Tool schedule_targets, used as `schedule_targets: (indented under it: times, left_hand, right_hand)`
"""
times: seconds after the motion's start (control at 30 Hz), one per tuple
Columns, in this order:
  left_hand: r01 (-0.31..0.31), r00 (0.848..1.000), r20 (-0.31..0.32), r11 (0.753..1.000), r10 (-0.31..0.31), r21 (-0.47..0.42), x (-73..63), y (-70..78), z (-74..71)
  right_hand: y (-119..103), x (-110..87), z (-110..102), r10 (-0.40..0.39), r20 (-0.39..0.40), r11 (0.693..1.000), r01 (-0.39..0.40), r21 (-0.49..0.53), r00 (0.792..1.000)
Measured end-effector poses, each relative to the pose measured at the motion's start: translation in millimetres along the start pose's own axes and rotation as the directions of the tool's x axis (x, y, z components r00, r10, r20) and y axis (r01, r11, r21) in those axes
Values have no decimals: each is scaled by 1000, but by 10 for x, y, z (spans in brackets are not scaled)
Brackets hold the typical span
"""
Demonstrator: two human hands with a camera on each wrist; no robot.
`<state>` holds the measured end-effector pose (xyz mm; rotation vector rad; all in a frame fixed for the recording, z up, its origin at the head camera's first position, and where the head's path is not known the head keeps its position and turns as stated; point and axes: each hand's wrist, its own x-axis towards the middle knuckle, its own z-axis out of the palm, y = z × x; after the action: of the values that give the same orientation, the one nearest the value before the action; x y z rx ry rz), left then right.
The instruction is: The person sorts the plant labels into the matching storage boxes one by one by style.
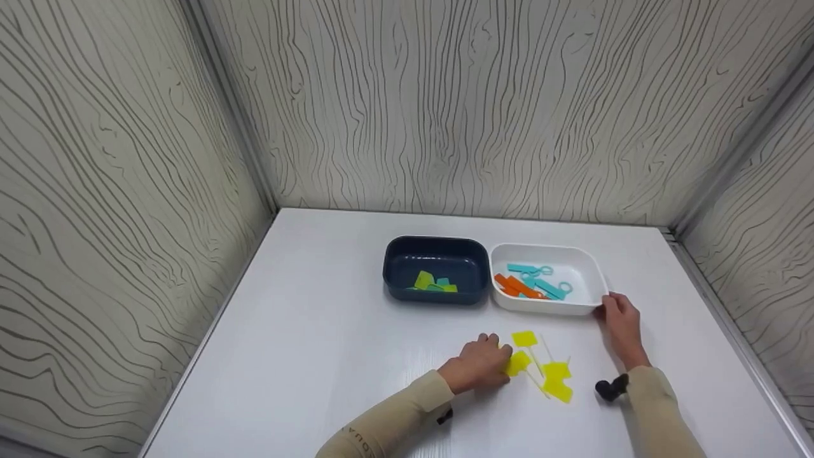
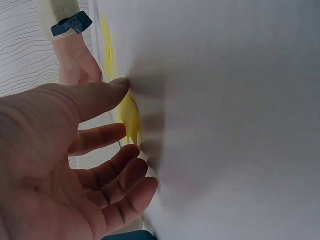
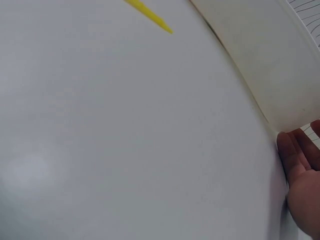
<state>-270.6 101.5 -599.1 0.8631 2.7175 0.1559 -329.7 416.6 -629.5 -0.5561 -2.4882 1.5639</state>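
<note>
The left hand point(image 1: 480, 362) hovers low at the tabletop point(image 1: 299, 356), thumb spread from half-bent fingers, gripping nothing visible; thin-stemmed yellow labels point(image 1: 524, 338) lie beside its fingertips, between both hands. The right hand point(image 1: 622, 324) grips the nearest corner of a white bin point(image 1: 540, 306) of orange tags point(image 1: 521, 287) and turquoise looped tags point(image 1: 550, 289). Beyond the left hand sits a navy bin point(image 1: 439, 296)

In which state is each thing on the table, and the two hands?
Dark blue box: upright, uncovered, holding green pieces and teal pieces.
White box: upright, uncovered, holding orange pieces and light-blue pieces.
Yellow flags: loose on the table, some overlapping.
Left hand: at the flags, thumb and fingers apart.
Right hand: touching the white box's corner.
</note>
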Motion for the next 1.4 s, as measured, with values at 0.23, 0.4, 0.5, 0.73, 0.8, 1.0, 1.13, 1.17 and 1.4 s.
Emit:
schedule_targets:
  times: [0.23,0.4,0.5,0.73,0.8,1.0,1.13,1.17,1.4]
  left_hand:
    - [-6,1000,-7,999,6,32,-16,7,14]
    - [-12,1000,-21,998,13,63,-33,13,19]
    - [-13,999,-29,998,14,54,-42,15,15]
    - [-49,999,-16,998,50,39,-44,-42,-45]
    - [-74,997,-30,996,75,58,-38,-93,-74]
    - [-88,992,-83,992,95,92,-50,-241,-198]
    - [-66,993,-95,995,74,78,-56,-336,-335]
    - [-62,993,-98,995,70,80,-58,-363,-375]
    - [-28,984,-173,992,48,119,-74,-587,-668]
  right_hand:
    - [16,12,0,-18,-19,1000,18,9,1000]
    - [35,7,0,-33,-29,999,33,8,999]
    - [32,5,6,-27,-30,999,28,26,999]
    - [25,-1,8,-1,-16,999,1,32,1000]
    - [16,-2,5,3,-15,1000,-2,29,1000]
    - [9,1,-2,-3,-12,1000,3,14,1000]
    - [20,0,-3,-4,-10,1000,5,19,1000]
    - [23,-1,-2,-5,-13,1000,6,25,1000]
    - [28,-2,13,-21,-36,999,22,35,999]
